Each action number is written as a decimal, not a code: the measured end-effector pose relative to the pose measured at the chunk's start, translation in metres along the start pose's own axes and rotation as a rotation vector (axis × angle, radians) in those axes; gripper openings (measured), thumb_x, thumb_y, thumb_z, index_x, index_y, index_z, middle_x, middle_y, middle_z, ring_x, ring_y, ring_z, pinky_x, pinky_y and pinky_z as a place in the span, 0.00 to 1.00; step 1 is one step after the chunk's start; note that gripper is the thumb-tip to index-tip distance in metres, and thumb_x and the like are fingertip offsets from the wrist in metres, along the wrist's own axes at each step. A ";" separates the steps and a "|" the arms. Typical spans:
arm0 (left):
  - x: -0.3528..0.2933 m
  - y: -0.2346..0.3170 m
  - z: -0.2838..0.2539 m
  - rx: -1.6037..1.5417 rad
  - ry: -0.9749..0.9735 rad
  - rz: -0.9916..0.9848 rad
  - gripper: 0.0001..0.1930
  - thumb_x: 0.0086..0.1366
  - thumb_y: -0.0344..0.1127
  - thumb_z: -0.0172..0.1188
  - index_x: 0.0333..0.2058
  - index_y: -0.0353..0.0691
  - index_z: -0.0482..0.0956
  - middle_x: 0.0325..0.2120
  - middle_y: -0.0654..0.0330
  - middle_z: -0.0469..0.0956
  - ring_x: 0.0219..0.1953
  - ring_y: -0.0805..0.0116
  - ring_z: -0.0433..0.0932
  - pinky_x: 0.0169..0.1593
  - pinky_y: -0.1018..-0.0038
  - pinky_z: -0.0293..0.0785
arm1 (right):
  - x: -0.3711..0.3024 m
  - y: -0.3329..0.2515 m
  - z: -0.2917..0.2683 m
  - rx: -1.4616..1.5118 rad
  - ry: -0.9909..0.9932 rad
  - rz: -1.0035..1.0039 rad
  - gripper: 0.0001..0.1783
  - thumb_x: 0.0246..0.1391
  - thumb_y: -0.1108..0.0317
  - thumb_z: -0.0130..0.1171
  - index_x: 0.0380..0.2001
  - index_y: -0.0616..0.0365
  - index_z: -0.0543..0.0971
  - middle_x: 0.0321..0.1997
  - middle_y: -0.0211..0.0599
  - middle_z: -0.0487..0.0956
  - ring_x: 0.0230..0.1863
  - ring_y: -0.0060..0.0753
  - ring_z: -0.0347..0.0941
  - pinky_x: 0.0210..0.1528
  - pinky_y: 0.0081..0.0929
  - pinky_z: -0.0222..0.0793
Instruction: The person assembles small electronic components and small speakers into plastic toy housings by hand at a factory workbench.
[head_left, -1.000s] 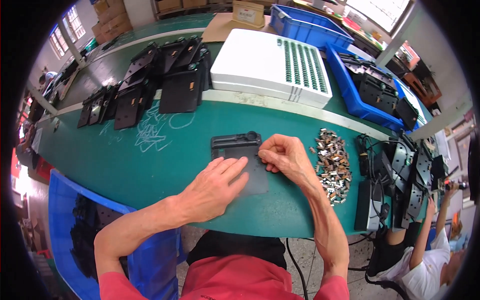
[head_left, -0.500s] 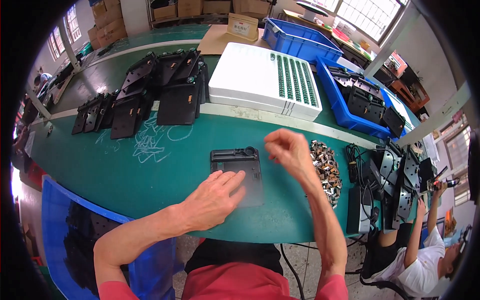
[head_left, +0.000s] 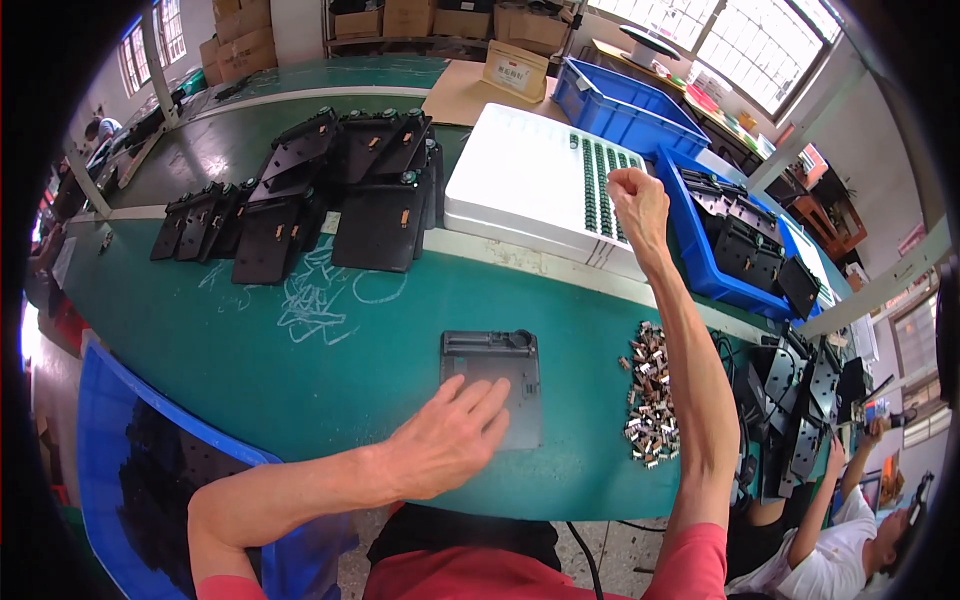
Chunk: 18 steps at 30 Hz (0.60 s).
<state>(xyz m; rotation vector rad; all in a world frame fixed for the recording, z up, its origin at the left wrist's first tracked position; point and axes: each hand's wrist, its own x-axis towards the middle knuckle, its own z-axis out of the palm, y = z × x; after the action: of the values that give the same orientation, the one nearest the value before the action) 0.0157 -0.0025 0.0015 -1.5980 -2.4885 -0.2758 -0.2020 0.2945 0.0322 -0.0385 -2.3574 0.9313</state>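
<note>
My left hand (head_left: 450,437) rests with its fingers spread on the lower part of a black plastic casing (head_left: 522,400), which lies flat on the green table. The casing has a long slot and a round recess along its far edge. My right hand (head_left: 640,207) is stretched out over the right side of a white foam tray (head_left: 520,175), its fingers closed together. Rows of small green round parts (head_left: 590,190) stand in the tray beside that hand. Whether anything sits between the right fingertips is hidden.
Stacked black casings (head_left: 375,225) stand at the far left. Small metal-and-brown parts (head_left: 650,410) are heaped under my right forearm. Blue bins (head_left: 690,225) stand at the right back and another blue bin (head_left: 110,420) at the lower left. A co-worker (head_left: 850,530) sits at the right.
My right hand has reached away from beside the casing, out to the green parts in the foam tray. My left hand stays on the casing. The whole view has shifted slightly.
</note>
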 end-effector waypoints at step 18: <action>0.011 0.002 -0.016 -0.125 -0.145 -0.093 0.19 0.58 0.35 0.54 0.46 0.28 0.77 0.56 0.36 0.70 0.56 0.47 0.73 0.57 0.49 0.69 | 0.120 0.059 0.103 -0.267 -0.041 -0.059 0.11 0.52 0.67 0.57 0.35 0.47 0.86 0.40 0.46 0.83 0.43 0.53 0.80 0.46 0.45 0.75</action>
<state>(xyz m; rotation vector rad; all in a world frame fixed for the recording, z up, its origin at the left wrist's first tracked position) 0.0137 0.0045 0.0196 -1.6042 -2.7099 -0.3459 -0.3664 0.3038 -0.0017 -0.0552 -2.4920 0.5900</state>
